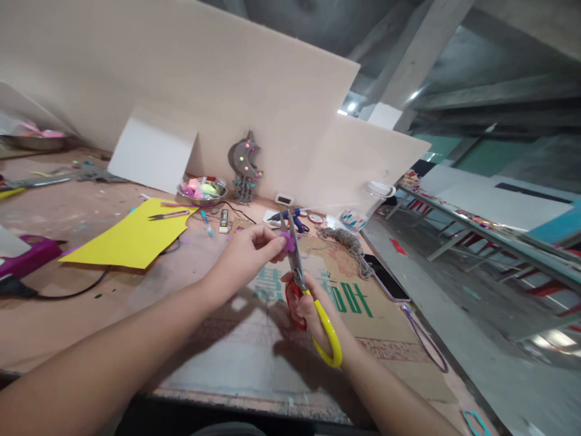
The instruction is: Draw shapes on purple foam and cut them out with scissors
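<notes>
My left hand (247, 253) pinches a small purple piece (287, 242) between thumb and fingertips, above the cardboard sheet (363, 315). My right hand (313, 309) grips scissors (299, 275) with red and yellow handles. Their blades point up and away and meet the purple piece. Both hands hover over the middle of the worktable (54, 315).
A yellow sheet (131, 237) with small snips (169, 214) lies at left. Behind are a bowl of coloured bits (202, 190), a moon-shaped ornament (246, 163), a blue glue gun (290, 217), twine (347, 242) and a phone (385, 277). A purple tool (27, 254) sits far left. White boards (181, 79) back the table.
</notes>
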Demonstrator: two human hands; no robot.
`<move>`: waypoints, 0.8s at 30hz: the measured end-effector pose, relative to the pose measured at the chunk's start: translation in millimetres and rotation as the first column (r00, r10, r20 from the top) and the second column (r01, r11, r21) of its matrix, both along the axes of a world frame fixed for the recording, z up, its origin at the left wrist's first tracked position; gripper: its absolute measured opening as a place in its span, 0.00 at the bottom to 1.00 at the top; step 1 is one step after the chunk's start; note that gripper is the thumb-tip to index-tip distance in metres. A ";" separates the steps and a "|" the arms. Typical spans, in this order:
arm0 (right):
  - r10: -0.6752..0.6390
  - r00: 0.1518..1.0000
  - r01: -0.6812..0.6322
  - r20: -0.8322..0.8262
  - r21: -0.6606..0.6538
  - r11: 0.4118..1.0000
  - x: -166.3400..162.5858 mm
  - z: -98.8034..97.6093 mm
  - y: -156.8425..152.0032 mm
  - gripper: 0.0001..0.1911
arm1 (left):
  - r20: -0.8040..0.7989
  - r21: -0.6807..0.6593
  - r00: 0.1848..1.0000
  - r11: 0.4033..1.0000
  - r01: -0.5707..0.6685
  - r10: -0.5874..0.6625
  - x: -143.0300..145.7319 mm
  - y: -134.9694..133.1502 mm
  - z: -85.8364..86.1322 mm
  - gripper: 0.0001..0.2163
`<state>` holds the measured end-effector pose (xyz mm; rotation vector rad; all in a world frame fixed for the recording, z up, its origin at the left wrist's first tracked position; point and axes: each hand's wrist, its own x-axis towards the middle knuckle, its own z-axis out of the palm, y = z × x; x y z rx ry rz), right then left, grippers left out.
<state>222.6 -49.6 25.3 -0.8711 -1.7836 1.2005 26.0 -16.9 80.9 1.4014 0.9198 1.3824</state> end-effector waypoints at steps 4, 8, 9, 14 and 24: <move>-0.009 1.000 0.009 0.003 0.001 1.000 0.5 -1.5 1.0 0.35 | -0.007 0.018 1.000 1.000 -0.021 0.021 1.4 -0.7 -4.4 0.11; 0.008 1.000 -0.007 0.005 -0.013 1.000 0.8 -1.6 1.3 0.35 | -0.016 0.028 1.000 0.999 -0.026 0.026 1.2 -0.5 -6.0 0.11; 0.006 1.000 -0.006 0.006 -0.018 1.000 0.7 -1.5 1.2 0.35 | -0.016 0.031 0.999 0.999 -0.027 0.027 1.1 -0.5 -5.8 0.11; 0.003 1.000 -0.004 -0.018 -0.061 0.998 -0.6 -0.9 -0.6 0.35 | -0.008 0.029 1.000 0.999 -0.021 0.021 0.8 -1.9 -3.3 0.11; 0.011 0.994 -0.027 -0.104 -0.148 0.989 -5.5 3.3 -2.3 0.35 | -0.005 0.013 1.000 1.000 0.012 -0.012 -1.2 1.3 2.1 0.11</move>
